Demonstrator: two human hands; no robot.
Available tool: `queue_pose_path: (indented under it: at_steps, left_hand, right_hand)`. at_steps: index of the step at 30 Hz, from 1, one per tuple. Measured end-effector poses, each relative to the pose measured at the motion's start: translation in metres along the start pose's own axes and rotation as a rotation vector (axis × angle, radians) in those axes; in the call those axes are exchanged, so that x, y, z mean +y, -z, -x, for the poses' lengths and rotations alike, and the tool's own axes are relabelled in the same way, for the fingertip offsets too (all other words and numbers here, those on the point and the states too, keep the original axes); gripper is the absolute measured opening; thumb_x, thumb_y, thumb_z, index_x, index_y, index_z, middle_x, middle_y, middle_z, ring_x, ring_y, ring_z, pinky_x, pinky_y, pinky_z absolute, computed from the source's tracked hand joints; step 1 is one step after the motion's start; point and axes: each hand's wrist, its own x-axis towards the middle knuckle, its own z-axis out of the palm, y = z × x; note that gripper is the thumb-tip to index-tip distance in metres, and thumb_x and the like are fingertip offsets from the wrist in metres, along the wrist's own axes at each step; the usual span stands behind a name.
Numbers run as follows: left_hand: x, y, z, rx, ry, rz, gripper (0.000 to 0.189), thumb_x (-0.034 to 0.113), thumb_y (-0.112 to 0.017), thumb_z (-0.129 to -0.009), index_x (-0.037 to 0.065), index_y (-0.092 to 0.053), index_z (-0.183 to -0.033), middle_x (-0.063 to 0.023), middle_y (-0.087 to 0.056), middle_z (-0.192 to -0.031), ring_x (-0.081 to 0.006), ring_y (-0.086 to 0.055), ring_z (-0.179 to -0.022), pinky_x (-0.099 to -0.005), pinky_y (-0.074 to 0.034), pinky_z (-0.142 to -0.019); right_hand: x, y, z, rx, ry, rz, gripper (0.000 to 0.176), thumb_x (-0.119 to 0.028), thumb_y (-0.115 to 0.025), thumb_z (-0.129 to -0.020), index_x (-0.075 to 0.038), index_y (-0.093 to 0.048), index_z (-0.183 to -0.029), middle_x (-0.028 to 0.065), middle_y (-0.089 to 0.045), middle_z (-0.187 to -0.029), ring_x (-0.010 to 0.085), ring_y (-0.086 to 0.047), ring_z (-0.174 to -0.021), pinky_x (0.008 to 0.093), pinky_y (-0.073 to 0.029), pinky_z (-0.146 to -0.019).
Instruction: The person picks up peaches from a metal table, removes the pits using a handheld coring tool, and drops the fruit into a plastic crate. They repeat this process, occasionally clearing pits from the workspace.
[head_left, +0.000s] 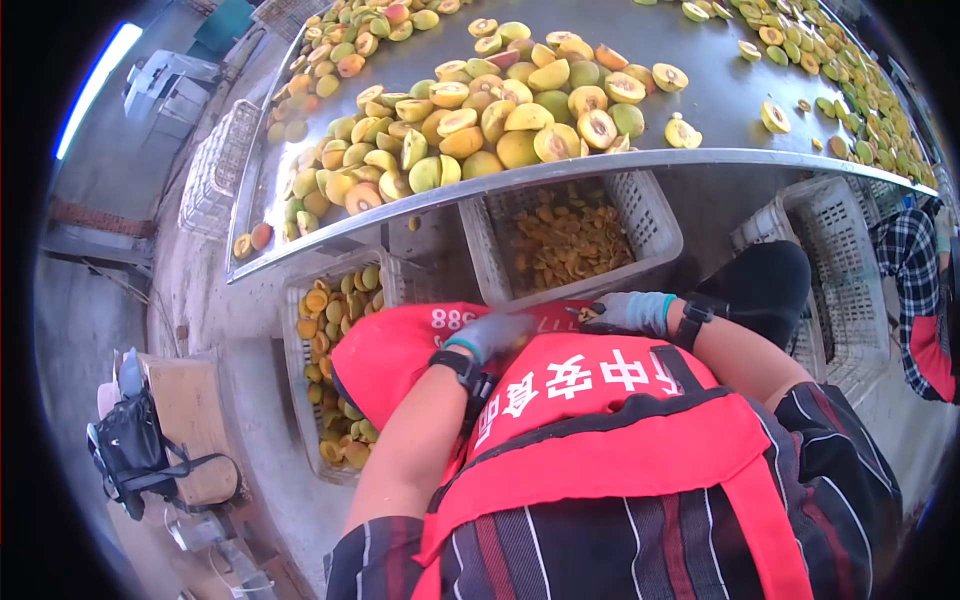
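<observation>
My left hand [492,336], in a grey glove with a teal cuff, is over the red apron [600,370] on my lap. Motion smears its fingers, and I cannot see whether they hold anything. To its right, my right hand [628,312] wears a similar glove and rests low over the apron with its fingers curled. A small dark and yellow thing shows at its fingertips, too small to name. In front of both hands, under the table edge, stands a white crate [665,225] holding orange-yellow fruit pieces.
A metal table [400,50] bears a heap of halved yellow-green fruit [500,110], with more at its right. Another crate [297,400] of cut fruit stands left of my lap. A crate [860,270] and a person's checked sleeve [897,250] are at right. A black bag [140,450] lies left.
</observation>
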Motion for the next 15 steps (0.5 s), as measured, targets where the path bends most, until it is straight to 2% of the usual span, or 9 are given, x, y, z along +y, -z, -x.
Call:
queue_pose_path:
  at_steps: [1, 3, 5, 6, 9, 11, 13, 14, 15]
  left_hand:
    - [0.007, 0.003, -0.001, -0.041, -0.146, -0.645, 0.032, 0.026, -0.05, -0.084, 0.001, -0.056, -0.102, -0.0101, -0.062, -0.088, -0.02, -0.061, -0.082, -0.0296, -0.049, -0.077]
    - [0.01, 0.01, 0.009, 0.018, -0.093, -0.547, 0.034, 0.028, -0.051, -0.083, -0.001, -0.055, -0.101, -0.0139, -0.062, -0.091, -0.0216, -0.061, -0.082, -0.0288, -0.049, -0.077]
    - [0.046, 0.019, 0.04, 0.151, -0.255, 0.039, 0.04, 0.028, -0.052, -0.082, -0.001, -0.053, -0.109, -0.0183, -0.061, -0.098, -0.0253, -0.061, -0.084, -0.0304, -0.05, -0.075]
    - [0.028, 0.023, 0.022, 0.097, -0.315, 0.676, 0.042, 0.031, -0.048, -0.086, 0.001, -0.054, -0.114, -0.0159, -0.061, -0.1, -0.0256, -0.06, -0.087, -0.0327, -0.046, -0.07]
    - [0.114, 0.024, 0.079, -0.192, -0.524, 1.122, 0.05, 0.036, -0.047, -0.086, -0.001, -0.048, -0.119, -0.0163, -0.06, -0.1, -0.0262, -0.059, -0.084, -0.0351, -0.047, -0.061]
    - [0.134, 0.026, 0.076, -0.285, -0.581, 1.173, 0.054, 0.04, -0.046, -0.086, 0.0, -0.046, -0.121, -0.0159, -0.06, -0.101, -0.0261, -0.059, -0.085, -0.0346, -0.047, -0.06]
    - [0.151, 0.024, 0.075, -0.389, -0.627, 1.227, 0.057, 0.044, -0.045, -0.086, 0.0, -0.044, -0.123, -0.0156, -0.06, -0.101, -0.026, -0.059, -0.087, -0.0341, -0.047, -0.059]
    - [0.157, 0.021, 0.075, -0.374, -0.651, 1.276, 0.059, 0.046, -0.043, -0.086, 0.0, -0.043, -0.124, -0.0154, -0.059, -0.102, -0.0254, -0.059, -0.087, -0.0331, -0.047, -0.059]
    - [0.161, 0.02, 0.075, -0.356, -0.676, 1.33, 0.061, 0.049, -0.041, -0.086, 0.0, -0.043, -0.124, -0.0152, -0.059, -0.104, -0.0248, -0.058, -0.088, -0.0321, -0.047, -0.059]
  right_hand:
    - [-0.011, 0.006, 0.001, 0.071, -0.209, -0.044, 0.035, -0.036, -0.05, -0.088, -0.007, -0.058, -0.105, 0.0134, -0.063, -0.088, 0.0282, -0.06, -0.077, 0.0366, -0.048, -0.071]
    - [-0.008, 0.011, 0.008, 0.201, -0.178, -0.381, 0.03, -0.034, -0.052, -0.089, -0.008, -0.056, -0.103, 0.0102, -0.061, -0.082, 0.0233, -0.06, -0.072, 0.0342, -0.049, -0.065]
    - [-0.029, 0.035, 0.023, 0.349, -0.237, -0.969, 0.021, -0.026, -0.056, -0.089, -0.007, -0.051, -0.098, 0.0029, -0.055, -0.073, 0.0104, -0.056, -0.061, 0.0255, -0.048, -0.051]
    - [-0.043, 0.05, 0.033, 0.392, -0.227, -0.914, 0.021, -0.025, -0.056, -0.089, -0.007, -0.051, -0.098, 0.0023, -0.055, -0.073, 0.0104, -0.056, -0.061, 0.0247, -0.047, -0.05]
    - [-0.084, 0.081, 0.056, 0.484, -0.125, -0.845, 0.02, -0.025, -0.055, -0.089, -0.007, -0.05, -0.099, 0.0019, -0.055, -0.074, 0.0102, -0.056, -0.061, 0.0232, -0.047, -0.049]
    - [-0.102, 0.088, 0.064, 0.507, 0.023, -0.853, 0.021, -0.025, -0.055, -0.089, -0.007, -0.049, -0.098, 0.0046, -0.056, -0.074, 0.0103, -0.057, -0.061, 0.0242, -0.046, -0.048]
    - [-0.124, 0.098, 0.07, 0.513, -0.052, -0.549, 0.024, -0.026, -0.057, -0.087, -0.005, -0.049, -0.095, 0.0119, -0.058, -0.073, 0.0191, -0.06, -0.063, 0.0315, -0.047, -0.051]
    - [-0.121, 0.094, 0.066, 0.677, 0.06, -0.271, 0.029, -0.028, -0.059, -0.084, -0.003, -0.049, -0.092, 0.0189, -0.058, -0.073, 0.0316, -0.06, -0.066, 0.0394, -0.047, -0.057]
    - [-0.115, 0.091, 0.06, 0.684, 0.056, -0.268, 0.029, -0.028, -0.059, -0.084, -0.003, -0.049, -0.092, 0.0189, -0.058, -0.073, 0.0316, -0.06, -0.066, 0.0394, -0.047, -0.057]
